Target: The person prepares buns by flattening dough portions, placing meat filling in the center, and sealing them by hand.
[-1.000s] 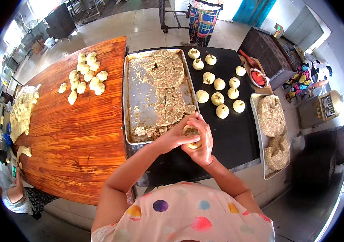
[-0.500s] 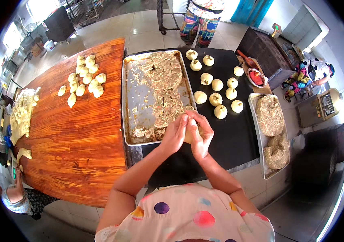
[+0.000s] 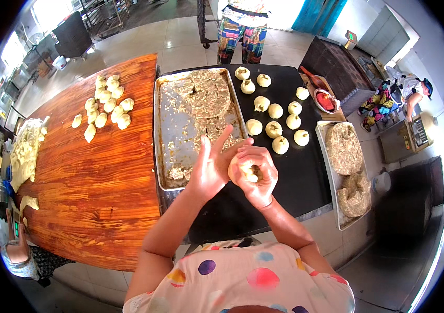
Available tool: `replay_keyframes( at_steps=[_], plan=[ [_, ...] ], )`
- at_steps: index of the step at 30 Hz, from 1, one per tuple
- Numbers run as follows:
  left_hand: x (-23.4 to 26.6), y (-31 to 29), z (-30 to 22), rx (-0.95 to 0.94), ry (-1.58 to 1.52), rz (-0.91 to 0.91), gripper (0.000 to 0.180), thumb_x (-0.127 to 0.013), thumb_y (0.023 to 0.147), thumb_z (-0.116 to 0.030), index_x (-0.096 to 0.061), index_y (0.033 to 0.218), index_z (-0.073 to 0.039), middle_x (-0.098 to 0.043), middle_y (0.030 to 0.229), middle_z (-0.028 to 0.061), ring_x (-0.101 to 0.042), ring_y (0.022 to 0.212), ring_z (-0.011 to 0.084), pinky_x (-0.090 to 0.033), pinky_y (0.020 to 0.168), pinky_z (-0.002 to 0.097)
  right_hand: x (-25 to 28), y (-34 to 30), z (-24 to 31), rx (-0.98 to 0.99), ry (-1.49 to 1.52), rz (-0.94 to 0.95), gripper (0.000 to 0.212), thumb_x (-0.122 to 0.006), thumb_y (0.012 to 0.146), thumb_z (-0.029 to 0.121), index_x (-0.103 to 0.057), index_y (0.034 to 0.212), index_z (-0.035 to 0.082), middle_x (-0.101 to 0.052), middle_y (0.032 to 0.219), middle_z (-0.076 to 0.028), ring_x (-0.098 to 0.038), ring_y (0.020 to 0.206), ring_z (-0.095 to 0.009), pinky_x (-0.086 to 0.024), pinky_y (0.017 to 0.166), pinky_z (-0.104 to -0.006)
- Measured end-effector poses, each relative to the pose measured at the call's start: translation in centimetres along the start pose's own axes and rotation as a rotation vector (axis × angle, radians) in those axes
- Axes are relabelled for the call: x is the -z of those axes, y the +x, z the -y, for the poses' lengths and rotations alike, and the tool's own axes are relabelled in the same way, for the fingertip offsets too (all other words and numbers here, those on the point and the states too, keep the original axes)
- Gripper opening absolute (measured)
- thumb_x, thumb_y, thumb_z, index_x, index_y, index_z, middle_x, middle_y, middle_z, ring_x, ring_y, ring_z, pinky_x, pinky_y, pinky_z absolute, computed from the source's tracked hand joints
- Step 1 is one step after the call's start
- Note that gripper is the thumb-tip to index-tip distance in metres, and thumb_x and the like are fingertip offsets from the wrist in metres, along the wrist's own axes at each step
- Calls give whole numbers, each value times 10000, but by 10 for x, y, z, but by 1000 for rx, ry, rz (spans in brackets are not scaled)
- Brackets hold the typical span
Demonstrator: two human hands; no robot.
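Note:
My right hand [image 3: 261, 183] is curled round a pale dough ball [image 3: 249, 176] whose top gapes, with a dark hollow showing. Beside it, my left hand [image 3: 207, 175] is open, fingers spread, its palm turned toward the ball. Both hands are over the near right corner of a metal tray [image 3: 180, 136] with crumbly brown filling [image 3: 214, 96] pressed into blocks. To the right, several gathered dough balls [image 3: 275, 110] sit on a black sheet [image 3: 305, 182], pinched ends up on some.
Small dough pieces [image 3: 108, 101] lie on the wooden table [image 3: 102, 182] at left, near a larger dough mass [image 3: 26, 154]. A second tray [image 3: 343, 221] at right holds two filling slabs [image 3: 343, 148]. Beyond it is a bowl of red paste [image 3: 326, 100]. Other people stand beyond the table and at both sides.
My hands were cupped together over the dough ball. Now the left has come away with its fingers spread, while the right keeps the ball, tilted so its opening shows.

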State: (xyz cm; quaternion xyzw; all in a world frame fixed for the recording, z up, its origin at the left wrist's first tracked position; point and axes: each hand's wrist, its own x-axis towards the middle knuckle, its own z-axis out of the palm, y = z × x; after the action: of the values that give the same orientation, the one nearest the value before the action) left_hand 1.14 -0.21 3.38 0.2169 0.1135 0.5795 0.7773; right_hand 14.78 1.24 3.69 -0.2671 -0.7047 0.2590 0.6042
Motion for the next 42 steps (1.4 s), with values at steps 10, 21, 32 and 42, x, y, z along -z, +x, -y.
replay_keyframes(
  at_steps=[10, 21, 32, 42],
  plan=[
    [50, 2, 69, -70, -147, -84, 504, -307, 1061, -430, -517, 1279, -27, -586, 1224, 100, -572, 1146, 187, -441, 1027, 349, -7, -10, 4, -96, -75, 129, 183, -746, 759, 15, -640, 904, 47, -652, 987, -129, -634, 930, -256, -487, 885, -366],
    [29, 5, 30, 163, -200, 59, 650, -267, 1039, -516, -473, 1338, 24, -538, 1309, 181, -471, 1290, 307, -340, 1126, 441, -2, -1, 10, 23, -124, 268, 215, -762, 787, 120, -663, 964, 48, -671, 1071, -135, -639, 988, -263, -502, 853, -386],
    [30, -8, 42, -42, 28, -87, 645, -249, 1042, -521, -467, 1330, 13, -557, 1270, 178, -538, 1225, 297, -407, 1082, 442, -2, -14, 7, -8, -217, 296, 461, -859, 710, 189, -626, 1086, 59, -600, 1238, -169, -592, 1159, -339, -482, 967, -438],
    [24, -4, 56, -81, -250, -264, 607, -250, 1048, -493, -491, 1319, -7, -565, 1258, 156, -541, 1199, 276, -392, 1079, 417, -24, -24, 11, -44, -277, -40, 303, -800, 759, 140, -667, 1017, 53, -670, 1147, -141, -628, 1081, -276, -510, 860, -402]
  ],
)
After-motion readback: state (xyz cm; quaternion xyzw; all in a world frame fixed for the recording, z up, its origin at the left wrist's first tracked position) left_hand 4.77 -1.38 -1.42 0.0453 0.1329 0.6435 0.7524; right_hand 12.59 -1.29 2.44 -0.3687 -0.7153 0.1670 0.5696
